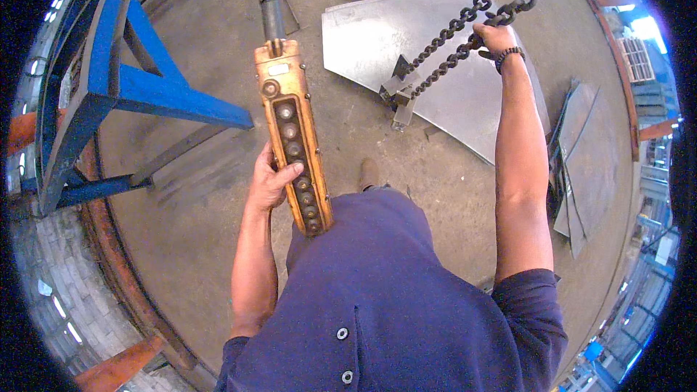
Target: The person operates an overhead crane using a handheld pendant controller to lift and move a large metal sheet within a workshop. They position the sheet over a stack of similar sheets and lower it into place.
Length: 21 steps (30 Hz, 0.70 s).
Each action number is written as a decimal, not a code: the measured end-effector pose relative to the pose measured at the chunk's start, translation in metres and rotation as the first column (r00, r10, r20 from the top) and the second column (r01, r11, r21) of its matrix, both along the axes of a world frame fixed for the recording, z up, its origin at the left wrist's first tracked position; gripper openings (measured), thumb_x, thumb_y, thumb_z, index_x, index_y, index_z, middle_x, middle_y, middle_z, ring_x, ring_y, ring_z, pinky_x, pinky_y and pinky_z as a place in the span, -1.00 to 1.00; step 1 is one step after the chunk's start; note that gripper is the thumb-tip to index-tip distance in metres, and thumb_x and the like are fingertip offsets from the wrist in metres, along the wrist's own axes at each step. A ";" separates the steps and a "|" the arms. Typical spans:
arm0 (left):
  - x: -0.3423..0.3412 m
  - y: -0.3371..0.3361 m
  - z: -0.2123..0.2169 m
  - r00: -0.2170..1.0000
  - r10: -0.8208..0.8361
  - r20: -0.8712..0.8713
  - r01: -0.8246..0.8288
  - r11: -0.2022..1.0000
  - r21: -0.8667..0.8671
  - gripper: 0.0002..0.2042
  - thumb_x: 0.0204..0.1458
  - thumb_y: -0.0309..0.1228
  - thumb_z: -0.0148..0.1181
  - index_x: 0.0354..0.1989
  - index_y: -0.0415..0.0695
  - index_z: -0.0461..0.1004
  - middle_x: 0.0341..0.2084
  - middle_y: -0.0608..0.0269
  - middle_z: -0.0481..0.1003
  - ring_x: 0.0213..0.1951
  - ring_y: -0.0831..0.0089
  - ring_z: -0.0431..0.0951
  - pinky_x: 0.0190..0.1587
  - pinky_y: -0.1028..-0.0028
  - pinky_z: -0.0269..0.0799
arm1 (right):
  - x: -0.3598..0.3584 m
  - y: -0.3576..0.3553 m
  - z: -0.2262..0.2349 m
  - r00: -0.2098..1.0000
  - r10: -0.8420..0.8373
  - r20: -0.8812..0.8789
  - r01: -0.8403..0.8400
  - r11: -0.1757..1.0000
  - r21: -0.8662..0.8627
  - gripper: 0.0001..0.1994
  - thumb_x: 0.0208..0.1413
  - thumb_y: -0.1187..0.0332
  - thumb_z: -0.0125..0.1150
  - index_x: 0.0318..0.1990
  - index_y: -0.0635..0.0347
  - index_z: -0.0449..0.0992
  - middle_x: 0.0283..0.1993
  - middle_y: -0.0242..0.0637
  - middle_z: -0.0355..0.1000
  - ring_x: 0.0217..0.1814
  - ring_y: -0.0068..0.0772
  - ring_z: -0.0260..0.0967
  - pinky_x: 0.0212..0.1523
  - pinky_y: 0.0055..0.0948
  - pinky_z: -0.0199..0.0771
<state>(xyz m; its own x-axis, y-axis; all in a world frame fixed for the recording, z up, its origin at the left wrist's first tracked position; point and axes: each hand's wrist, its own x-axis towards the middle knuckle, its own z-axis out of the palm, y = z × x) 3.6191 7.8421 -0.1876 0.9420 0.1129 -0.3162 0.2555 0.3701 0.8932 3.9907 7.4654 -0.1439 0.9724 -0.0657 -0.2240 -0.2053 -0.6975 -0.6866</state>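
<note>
Head view: my right hand point(499, 39) grips the chain point(448, 67) slanting lower-left to lifting clamps point(398, 91), my left hand point(268, 183) the yellow pendant controller point(293, 138).

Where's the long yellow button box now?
In the head view, the long yellow button box is left of centre, in the left hand, right of the blue metal frame.

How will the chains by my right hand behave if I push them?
The chains would likely flex, being interlinked. They're probably heavy: thick, dark metal. They run fairly straight, so may be taut and resist pushing.
</note>
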 end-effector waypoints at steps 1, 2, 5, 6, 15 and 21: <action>0.000 0.000 -0.001 1.000 -0.015 0.005 0.015 1.000 0.009 -0.29 -0.22 -0.35 0.39 0.16 -0.25 0.22 -0.06 0.07 0.48 -0.06 0.19 0.53 0.05 0.22 0.45 | 0.000 -0.003 0.000 0.997 -0.027 0.069 0.029 0.999 -0.026 -0.72 -0.17 0.20 0.31 -0.38 0.24 0.56 -0.46 -0.27 0.54 -0.44 -0.39 0.49 -0.41 -0.37 0.48; 0.002 0.002 -0.001 0.999 -0.032 0.009 0.032 0.999 0.033 -0.29 -0.20 -0.41 0.38 0.18 -0.25 0.20 -0.06 0.11 0.47 -0.06 0.26 0.53 0.06 0.26 0.43 | 0.001 -0.009 -0.006 0.989 -0.051 0.136 0.058 0.997 -0.051 -0.72 -0.15 0.22 0.28 -0.32 0.24 0.56 -0.46 -0.30 0.52 -0.45 -0.44 0.46 -0.44 -0.39 0.47; 0.005 -0.002 0.007 1.000 0.007 0.026 -0.009 0.997 0.075 -0.26 -0.24 -0.48 0.44 0.19 -0.25 0.21 -0.11 0.24 0.46 -0.10 0.43 0.50 0.04 0.37 0.41 | 0.010 -0.022 -0.009 0.982 -0.051 0.181 0.080 0.985 -0.154 -0.61 -0.14 0.26 0.22 -0.09 0.15 0.58 -0.45 -0.38 0.49 -0.46 -0.53 0.40 -0.47 -0.42 0.41; 0.007 -0.002 0.007 1.000 -0.004 0.030 0.001 0.997 0.079 -0.27 -0.23 -0.46 0.46 0.18 -0.27 0.22 -0.09 0.24 0.45 -0.06 0.43 0.48 0.08 0.37 0.38 | 0.016 -0.038 -0.012 0.992 -0.062 0.108 0.073 0.992 -0.098 -0.63 -0.13 0.27 0.21 -0.09 0.11 0.58 -0.45 -0.39 0.49 -0.44 -0.53 0.39 -0.45 -0.42 0.39; 0.015 -0.003 0.021 0.995 0.001 0.103 -0.021 0.979 0.202 -0.34 -0.18 -0.40 0.41 0.15 -0.26 0.28 -0.08 0.23 0.46 -0.07 0.44 0.47 0.05 0.39 0.37 | -0.003 -0.069 -0.005 0.996 -0.082 0.030 0.081 0.996 0.048 -0.80 -0.10 0.28 0.26 -0.35 0.18 0.59 -0.46 -0.33 0.49 -0.46 -0.44 0.40 -0.45 -0.37 0.40; 0.011 -0.006 0.021 0.996 0.005 0.085 -0.010 0.998 0.055 -0.31 -0.19 -0.42 0.41 0.18 -0.26 0.24 -0.08 0.21 0.46 -0.08 0.42 0.48 0.04 0.36 0.39 | -0.043 -0.053 -0.015 0.991 -0.137 -0.005 0.137 0.982 0.133 -0.77 -0.11 0.28 0.30 -0.39 0.30 0.57 -0.46 -0.28 0.48 -0.48 -0.41 0.40 -0.50 -0.37 0.39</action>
<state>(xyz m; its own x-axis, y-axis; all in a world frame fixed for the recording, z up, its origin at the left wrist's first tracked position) 3.6303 7.8360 -0.1662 0.9642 0.1348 -0.2285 0.1756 0.3213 0.9306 3.9474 7.4121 -0.1593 0.9572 -0.1681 -0.2355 -0.2893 -0.5653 -0.7725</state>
